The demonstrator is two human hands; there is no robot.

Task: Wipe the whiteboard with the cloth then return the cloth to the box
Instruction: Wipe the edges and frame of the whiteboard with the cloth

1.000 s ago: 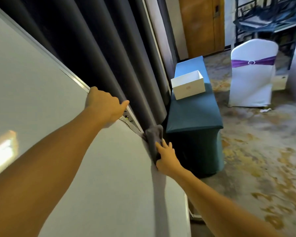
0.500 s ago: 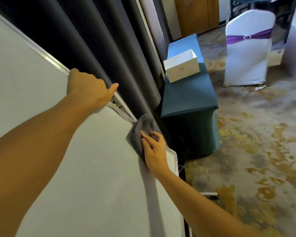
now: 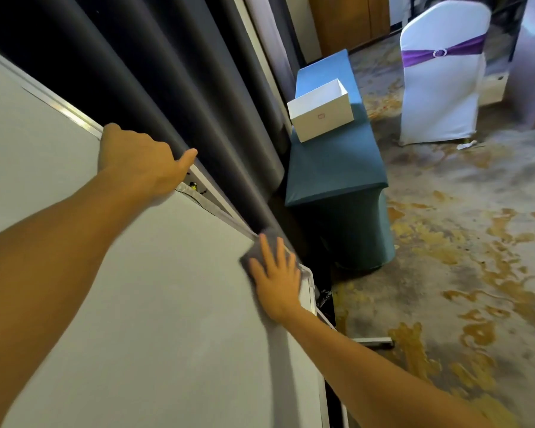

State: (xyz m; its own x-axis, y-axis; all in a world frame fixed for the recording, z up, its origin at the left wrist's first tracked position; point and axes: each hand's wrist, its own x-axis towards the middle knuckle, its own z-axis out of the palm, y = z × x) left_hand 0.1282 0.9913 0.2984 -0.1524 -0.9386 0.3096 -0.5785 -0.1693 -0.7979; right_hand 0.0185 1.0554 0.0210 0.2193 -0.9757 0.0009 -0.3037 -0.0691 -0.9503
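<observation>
The whiteboard (image 3: 142, 304) fills the left of the view, tilted. My left hand (image 3: 139, 160) grips its top metal frame, fingers curled over the edge. My right hand (image 3: 277, 279) lies flat with spread fingers on a grey cloth (image 3: 255, 250), pressing it against the board near the upper right corner. Most of the cloth is hidden under the hand. An open white box (image 3: 322, 111) stands on a teal-covered table (image 3: 334, 168) beyond the board's right edge.
Dark grey curtains (image 3: 167, 72) hang behind the board. A white covered chair with a purple sash (image 3: 442, 78) stands at the back right. Patterned carpet (image 3: 460, 257) spreads to the right. A foot of the board's stand (image 3: 374, 341) lies on the floor.
My right hand has slid the cloth from the board's edge onto its surface and now lies flat with spread fingers. My left hand keeps its grip on the top frame. The view has tilted.
</observation>
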